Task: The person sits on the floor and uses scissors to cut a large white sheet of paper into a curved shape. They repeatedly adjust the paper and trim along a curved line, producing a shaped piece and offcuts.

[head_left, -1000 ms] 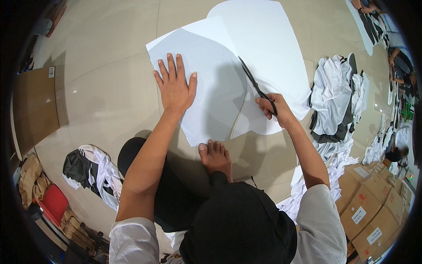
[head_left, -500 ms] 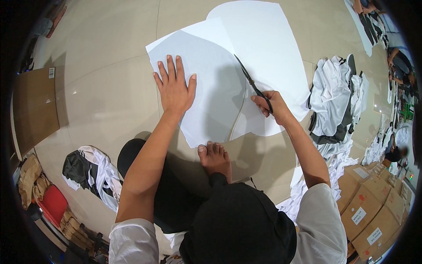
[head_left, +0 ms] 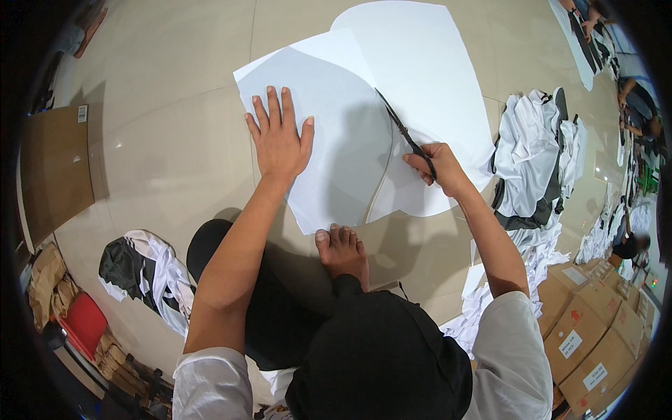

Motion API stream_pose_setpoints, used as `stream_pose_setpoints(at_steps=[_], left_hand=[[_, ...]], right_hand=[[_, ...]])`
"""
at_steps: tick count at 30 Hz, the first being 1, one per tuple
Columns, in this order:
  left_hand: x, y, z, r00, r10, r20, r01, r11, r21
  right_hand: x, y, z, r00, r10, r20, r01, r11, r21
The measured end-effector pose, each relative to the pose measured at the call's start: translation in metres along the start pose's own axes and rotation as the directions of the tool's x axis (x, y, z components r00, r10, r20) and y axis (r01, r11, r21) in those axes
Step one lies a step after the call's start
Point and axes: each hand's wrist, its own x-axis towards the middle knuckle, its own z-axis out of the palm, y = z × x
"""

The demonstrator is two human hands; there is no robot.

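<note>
the thin pale-grey and white cloth-like sheet lies flat beneath the spread left hand, which grips nothing. it looks light, limp and likely to slide on the glossy beige tiled floor; a flat palm, or a pinch at the corner beyond that hand, should suit. the right hand grasps long black metal scissors, probably stiff and best held by the handle loops. beyond it spreads a larger white round-edged sheet.

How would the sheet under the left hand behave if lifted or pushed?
The sheet looks broad and thin, so it is probably light for its size and likely to droop when lifted. The floor around it shines, so it might slide when pushed.
</note>
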Motion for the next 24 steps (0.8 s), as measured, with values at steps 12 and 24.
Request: stream_pose_setpoints(at_steps=[12, 24], left_hand=[[0.000, -0.001, 0.001, 1.000, 0.003, -0.014, -0.003, 1.000, -0.001], [0.000, 0.000, 0.000, 1.000, -0.001, 0.008, 0.001, 1.000, 0.026]], right_hand=[[0.013, -0.010, -0.008, 0.999, 0.021, 0.042, -0.023, 0.998, 0.057], [0.018, -0.018, -0.008, 0.998, -0.008, 0.054, 0.006, 1.000, 0.029]])
